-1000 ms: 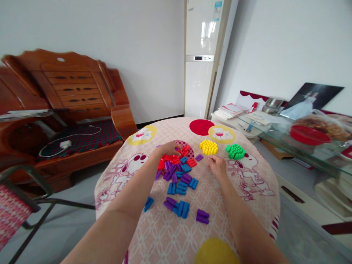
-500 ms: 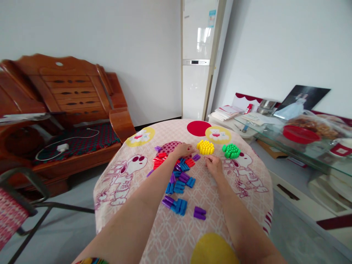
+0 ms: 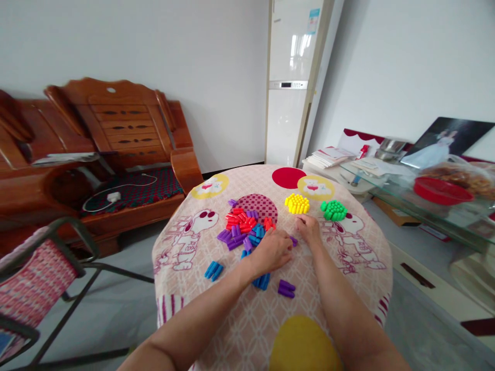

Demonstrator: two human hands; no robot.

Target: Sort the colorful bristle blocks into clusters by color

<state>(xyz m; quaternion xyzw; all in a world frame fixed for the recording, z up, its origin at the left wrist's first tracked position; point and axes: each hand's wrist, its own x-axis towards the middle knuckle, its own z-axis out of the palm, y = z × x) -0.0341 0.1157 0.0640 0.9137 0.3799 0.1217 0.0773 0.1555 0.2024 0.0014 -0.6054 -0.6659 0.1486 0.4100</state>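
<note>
My left hand (image 3: 274,250) is over the near right side of a pile of coloured plastic pieces, its fingers bent and close together. A purple piece (image 3: 293,240) shows just beyond its fingertips; whether they touch it I cannot tell. My right hand (image 3: 308,230) rests with curled fingers just in front of a cluster of upright yellow pieces (image 3: 297,204); anything inside it is hidden. The pile has red pieces (image 3: 240,220), purple pieces (image 3: 234,239) and blue pieces (image 3: 257,234). Beneath my left wrist, blue pieces (image 3: 262,281) are partly covered. Upright green pieces (image 3: 334,210) stand grouped at the right.
A patterned cloth covers the round table (image 3: 251,324). One purple piece (image 3: 286,288) lies between my forearms, and blue pieces (image 3: 214,270) lie at the left. A glass-topped cabinet (image 3: 402,206) holds a red bowl (image 3: 443,190). A wooden bench (image 3: 127,123) and a chair (image 3: 42,273) stand left.
My left hand has come back toward me from the pile's far side to its near right side. The right hand stays near the yellow cluster. The view has turned somewhat left.
</note>
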